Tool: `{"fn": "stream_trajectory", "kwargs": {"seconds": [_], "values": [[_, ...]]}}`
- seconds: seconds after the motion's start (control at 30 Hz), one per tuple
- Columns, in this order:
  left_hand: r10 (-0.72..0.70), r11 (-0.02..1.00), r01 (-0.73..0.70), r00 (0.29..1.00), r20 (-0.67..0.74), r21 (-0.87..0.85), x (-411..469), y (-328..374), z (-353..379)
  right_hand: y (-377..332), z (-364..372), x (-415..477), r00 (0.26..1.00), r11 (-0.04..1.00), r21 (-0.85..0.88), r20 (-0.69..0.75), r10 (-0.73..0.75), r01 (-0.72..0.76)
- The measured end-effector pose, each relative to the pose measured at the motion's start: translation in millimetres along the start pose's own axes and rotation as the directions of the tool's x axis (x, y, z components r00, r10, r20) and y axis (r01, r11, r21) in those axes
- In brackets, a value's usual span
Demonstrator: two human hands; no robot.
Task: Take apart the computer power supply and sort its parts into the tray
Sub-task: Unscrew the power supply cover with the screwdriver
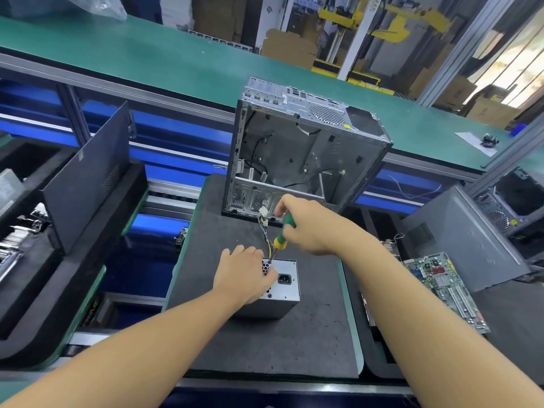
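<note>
As the left hand clasps the power supply on the bench, the right hand grips a screwdriver angled onto it.

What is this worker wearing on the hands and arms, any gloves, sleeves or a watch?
Nothing that shows. The left hand and the right hand are bare, without gloves, and no ring, watch or wrist strap is visible. Both forearms are uncovered down to the picture's edge, so no sleeve comes into view.
</note>
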State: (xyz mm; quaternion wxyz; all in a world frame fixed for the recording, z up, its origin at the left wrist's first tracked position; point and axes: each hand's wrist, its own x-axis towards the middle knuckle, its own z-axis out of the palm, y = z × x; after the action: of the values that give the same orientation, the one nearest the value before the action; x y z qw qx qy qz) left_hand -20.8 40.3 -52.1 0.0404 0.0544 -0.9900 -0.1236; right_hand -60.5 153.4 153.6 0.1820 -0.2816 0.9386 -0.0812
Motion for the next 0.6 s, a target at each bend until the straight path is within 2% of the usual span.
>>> {"fn": "stream_trajectory", "kwargs": {"seconds": [0.23, 0.6], "values": [[0.003, 1.000, -0.003, 1.000, 0.019, 0.017, -0.4, -0.3, 0.0, 0.9, 13.1, 4.7, 0.983, 0.997, -0.070, -0.181, 0.015, -0.028], [0.001, 1.000, -0.001, 1.000, 0.003, 0.011, 0.6, -0.1, 2.6, -3.0, 9.0, 0.8, 0.984, 0.998, 0.068, -0.180, 0.013, -0.001]]}}
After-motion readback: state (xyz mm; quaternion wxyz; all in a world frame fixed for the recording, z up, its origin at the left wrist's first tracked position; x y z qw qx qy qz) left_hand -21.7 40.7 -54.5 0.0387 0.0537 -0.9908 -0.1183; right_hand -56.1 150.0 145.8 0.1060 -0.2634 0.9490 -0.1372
